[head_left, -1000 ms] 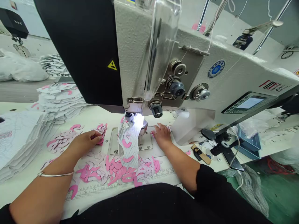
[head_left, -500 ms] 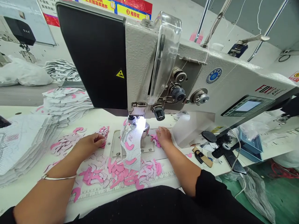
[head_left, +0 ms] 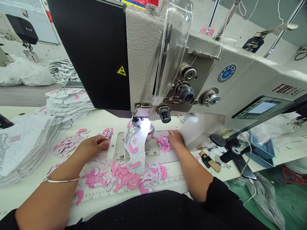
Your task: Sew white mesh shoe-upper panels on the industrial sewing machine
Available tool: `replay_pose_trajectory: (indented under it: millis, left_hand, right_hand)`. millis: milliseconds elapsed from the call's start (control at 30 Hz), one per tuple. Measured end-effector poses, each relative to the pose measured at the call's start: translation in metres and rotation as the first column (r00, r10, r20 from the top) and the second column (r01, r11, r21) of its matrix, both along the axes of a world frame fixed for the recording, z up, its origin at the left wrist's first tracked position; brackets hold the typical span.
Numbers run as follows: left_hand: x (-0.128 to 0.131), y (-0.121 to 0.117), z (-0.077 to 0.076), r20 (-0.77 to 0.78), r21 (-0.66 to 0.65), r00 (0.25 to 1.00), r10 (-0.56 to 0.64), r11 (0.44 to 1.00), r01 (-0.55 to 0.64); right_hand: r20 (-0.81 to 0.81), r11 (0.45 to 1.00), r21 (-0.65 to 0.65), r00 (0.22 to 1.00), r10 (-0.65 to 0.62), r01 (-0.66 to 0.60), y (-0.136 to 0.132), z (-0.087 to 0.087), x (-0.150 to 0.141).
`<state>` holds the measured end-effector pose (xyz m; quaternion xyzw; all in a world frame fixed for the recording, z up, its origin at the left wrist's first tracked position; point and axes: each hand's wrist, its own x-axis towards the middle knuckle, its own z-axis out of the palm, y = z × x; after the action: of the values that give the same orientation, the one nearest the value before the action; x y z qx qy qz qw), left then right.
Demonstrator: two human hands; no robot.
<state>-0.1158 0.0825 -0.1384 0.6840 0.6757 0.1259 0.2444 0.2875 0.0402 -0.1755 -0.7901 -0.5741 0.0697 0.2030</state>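
A white mesh fabric strip (head_left: 134, 149) with pink curved patches hangs from under the needle of the sewing machine (head_left: 168, 73). My left hand (head_left: 92, 145) rests on the table left of the needle plate, fingers curled and pinching at a small stack of pink pieces (head_left: 107, 133). My right hand (head_left: 176, 139) lies right of the needle, fingers bent down onto another small pile of pink pieces (head_left: 163, 142). Many loose pink and pale curved cut-outs (head_left: 120, 175) lie scattered in front of the machine.
Stacks of white cut fabric panels (head_left: 67, 103) stand at the left, with a bigger stack (head_left: 21, 147) nearer. A ruler strip (head_left: 134, 191) runs along the table's front edge. Small tools and a black brush (head_left: 227, 150) lie to the right, near a blue tray (head_left: 262, 148).
My right hand has slid a little to the right, uncovering the pink pile beside the needle. My left hand stays on its stack. The view has shifted slightly.
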Motion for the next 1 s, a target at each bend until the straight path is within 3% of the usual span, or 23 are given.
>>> replay_pose_trajectory:
  millis: [467, 567, 667, 733, 800, 867, 933, 967, 1000]
  left_hand:
    - [0.000, -0.004, 0.002, 0.021, 0.026, 0.999, -0.028, 0.999, 0.027]
    - [0.001, -0.006, 0.007, 0.046, 0.060, 0.999, 0.010, 0.998, -0.013]
    - [0.008, -0.024, 0.028, 0.130, 0.193, 0.989, 0.072, 0.976, -0.097]
    - [0.019, -0.046, 0.050, 0.205, 0.292, 0.975, 0.082, 0.946, -0.141]
    - [0.035, -0.074, 0.074, 0.260, 0.381, 0.963, -0.071, 0.924, -0.035]
    - [0.053, -0.101, 0.096, 0.257, 0.446, 0.926, -0.277, 0.884, 0.141]
    - [0.069, -0.121, 0.111, 0.256, 0.476, 0.867, -0.428, 0.836, 0.272]
    - [0.075, -0.128, 0.116, 0.268, 0.470, 0.853, -0.448, 0.834, 0.290]
    - [0.080, -0.133, 0.118, 0.294, 0.456, 0.846, -0.445, 0.843, 0.285]
  right_hand:
    - [-0.058, 0.991, 0.118, 0.995, 0.078, -0.070, 0.002, -0.004, -0.015]
    - [-0.096, 0.970, 0.230, 0.991, 0.097, -0.073, -0.004, 0.004, -0.016]
    - [-0.137, 0.920, 0.375, 0.975, 0.176, -0.113, -0.026, 0.026, -0.026]
    - [-0.146, 0.873, 0.461, 0.956, 0.253, -0.160, -0.046, 0.049, -0.039]
    - [-0.126, 0.806, 0.528, 0.914, 0.386, -0.268, -0.068, 0.075, -0.056]
    - [-0.055, 0.624, 0.605, 0.756, 0.653, -0.495, -0.086, 0.100, -0.077]
    - [0.041, 0.463, 0.620, 0.616, 0.787, -0.633, -0.097, 0.120, -0.097]
    - [0.077, 0.402, 0.629, 0.568, 0.820, -0.666, -0.100, 0.127, -0.105]
    - [0.069, 0.390, 0.631, 0.549, 0.833, -0.671, -0.102, 0.132, -0.112]
